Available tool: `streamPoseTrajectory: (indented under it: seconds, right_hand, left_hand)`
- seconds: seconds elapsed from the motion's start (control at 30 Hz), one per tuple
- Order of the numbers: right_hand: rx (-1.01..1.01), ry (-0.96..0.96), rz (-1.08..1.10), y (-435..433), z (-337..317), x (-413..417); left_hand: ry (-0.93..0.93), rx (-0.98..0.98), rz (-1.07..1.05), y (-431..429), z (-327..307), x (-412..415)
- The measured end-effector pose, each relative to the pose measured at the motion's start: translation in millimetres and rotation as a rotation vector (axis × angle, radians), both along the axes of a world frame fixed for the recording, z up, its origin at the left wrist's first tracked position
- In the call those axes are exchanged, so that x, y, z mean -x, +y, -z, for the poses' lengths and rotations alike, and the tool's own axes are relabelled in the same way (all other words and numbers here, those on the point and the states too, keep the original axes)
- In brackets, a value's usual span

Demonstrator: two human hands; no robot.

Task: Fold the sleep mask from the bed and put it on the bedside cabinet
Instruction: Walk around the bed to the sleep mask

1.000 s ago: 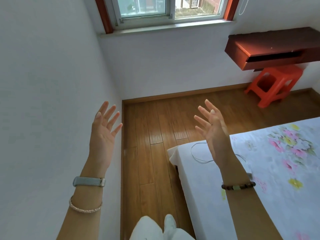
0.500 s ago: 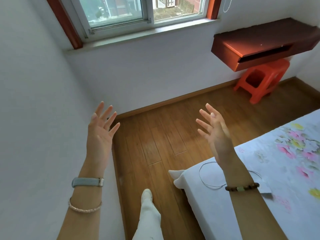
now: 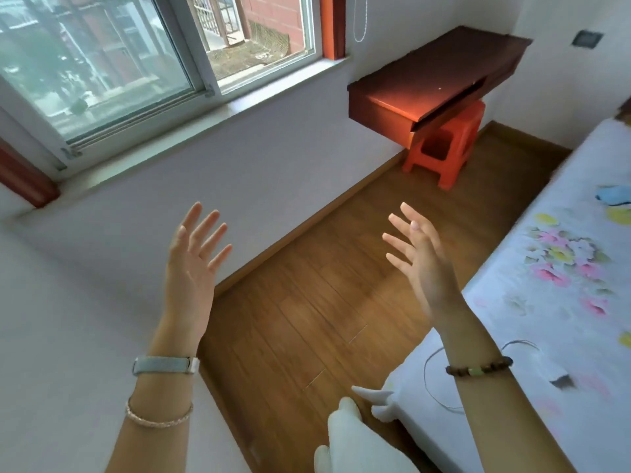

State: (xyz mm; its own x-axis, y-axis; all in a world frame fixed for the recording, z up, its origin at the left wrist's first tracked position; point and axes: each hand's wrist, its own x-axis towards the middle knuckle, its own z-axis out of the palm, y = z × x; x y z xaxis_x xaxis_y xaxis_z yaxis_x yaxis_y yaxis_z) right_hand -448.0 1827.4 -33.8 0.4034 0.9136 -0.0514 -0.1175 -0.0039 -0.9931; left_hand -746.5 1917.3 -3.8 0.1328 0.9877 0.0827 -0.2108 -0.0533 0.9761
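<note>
From the head camera, the left hand (image 3: 191, 268) and right hand (image 3: 423, 264) are both raised over the wooden floor (image 3: 307, 319) with fingers spread, holding nothing. A pale blue item at the far right edge of the bed (image 3: 546, 319) is probably the sleep mask (image 3: 613, 195), well apart from both hands. It is blurred, so this is a guess. It should be light, soft and floppy; pinch its padded ends, not the strap. The bedside cabinet (image 3: 440, 73) hangs on the wall above an orange stool (image 3: 447, 148).
</note>
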Motion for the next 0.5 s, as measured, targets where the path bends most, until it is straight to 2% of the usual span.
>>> streamPoseTrajectory:
  seconds: [0.27,0.5]
  right_hand:
    - [0.003,0.002,0.192,67.8,14.1,-47.9]
    - [-0.019,0.074,0.364,126.4,3.6,-106.3]
  left_hand:
    - [0.030,0.063,0.190,118.1,24.6,-66.1]
    - [0.024,0.037,0.359,217.9,10.4,-167.6]
